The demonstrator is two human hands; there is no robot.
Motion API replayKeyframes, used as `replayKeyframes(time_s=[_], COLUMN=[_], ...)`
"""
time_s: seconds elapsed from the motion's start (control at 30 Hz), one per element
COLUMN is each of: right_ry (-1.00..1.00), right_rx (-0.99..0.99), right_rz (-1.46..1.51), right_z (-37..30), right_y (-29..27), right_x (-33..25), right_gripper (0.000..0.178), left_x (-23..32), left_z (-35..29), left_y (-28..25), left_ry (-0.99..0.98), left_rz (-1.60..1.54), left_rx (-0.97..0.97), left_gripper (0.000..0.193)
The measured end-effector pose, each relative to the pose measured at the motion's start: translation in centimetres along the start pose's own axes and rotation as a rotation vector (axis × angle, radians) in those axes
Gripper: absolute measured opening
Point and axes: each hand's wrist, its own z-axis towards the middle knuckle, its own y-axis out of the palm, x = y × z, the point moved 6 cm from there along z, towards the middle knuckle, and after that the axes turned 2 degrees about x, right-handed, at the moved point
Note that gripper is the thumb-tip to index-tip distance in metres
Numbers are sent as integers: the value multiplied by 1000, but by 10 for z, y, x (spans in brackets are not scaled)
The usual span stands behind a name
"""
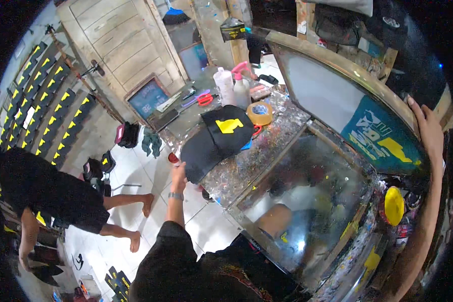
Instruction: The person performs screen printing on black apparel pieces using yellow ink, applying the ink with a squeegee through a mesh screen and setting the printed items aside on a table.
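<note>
A worker in a dark shirt pinches the near edge of a black fabric panel with a yellow printed shape (201, 156) in the left hand (178, 175), fingers closed on the cloth, which lies across a paint-spattered surface (224, 183). At right, the right hand (428, 121), fingers loosely extended, touches the outer edge of a tilted wood-framed printing screen (355, 108); whether it grips the frame cannot be told. The screen's teal section carries pale lettering beside a yellow patch. A glass panel (307, 194) lies below it. Just beyond the fabric stand a clear tan roll of tape (259, 115), a white plastic bottle (224, 86) and a pink-topped pump bottle (241, 91), near red-handled scissors (205, 100). At left, a barefoot co-worker in black (55, 189) bends near rows of black pieces marked in yellow (48, 95).
</note>
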Motion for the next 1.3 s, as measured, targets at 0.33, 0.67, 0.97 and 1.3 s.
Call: replayKeyframes(time_s=[0.33, 0.67, 0.97, 1.3], right_ry=[91, 162, -456, 148], right_rx=[-18, -165, 227, 43], right_rz=[33, 75, -241, 151], right_z=[-49, -55, 1, -17], right_y=[-31, -65, -17, -64], right_x=[-33, -69, 3, -34], right_gripper=[77, 73, 55, 92], left_x=[6, 160, 360, 111], left_z=[-17, -37, -243, -511], left_y=[63, -38, -90, 88], left_ry=[-274, 560, 1265, 2446], left_rz=[-645, 323, 810, 1444], left_rx=[-463, 148, -63, -82], left_gripper=[36, 38, 31, 43])
